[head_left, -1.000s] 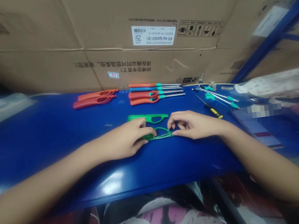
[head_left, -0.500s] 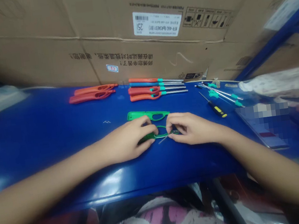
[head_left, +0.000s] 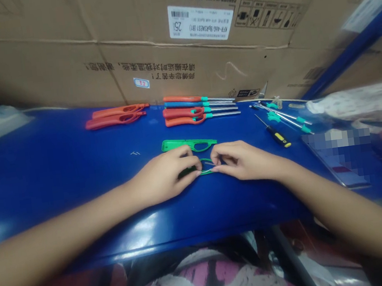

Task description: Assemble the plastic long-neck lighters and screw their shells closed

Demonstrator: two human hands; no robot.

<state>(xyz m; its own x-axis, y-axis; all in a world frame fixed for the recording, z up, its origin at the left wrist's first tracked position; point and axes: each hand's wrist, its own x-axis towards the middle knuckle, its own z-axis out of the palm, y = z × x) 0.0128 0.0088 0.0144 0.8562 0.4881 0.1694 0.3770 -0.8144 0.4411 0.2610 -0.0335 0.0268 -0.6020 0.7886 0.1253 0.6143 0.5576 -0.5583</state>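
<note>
Holds near green shell (head_left: pixel 206 159) on the desk (head_left: pixel 76 175) in left hand (head_left: pixel 171 171); pinches what looks like thin wire (head_left: pixel 206 170) in right hand (head_left: pixel 236 159). Not yet joined to far green shell (head_left: pixel 178 143). Shows four lighters (head_left: pixel 181 112) seemingly assembled behind.

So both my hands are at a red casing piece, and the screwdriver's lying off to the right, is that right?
Not quite: the casing piece at your left hand and right hand is green, not red, as the head view shows. The screwdriver does lie off to the right.
</note>
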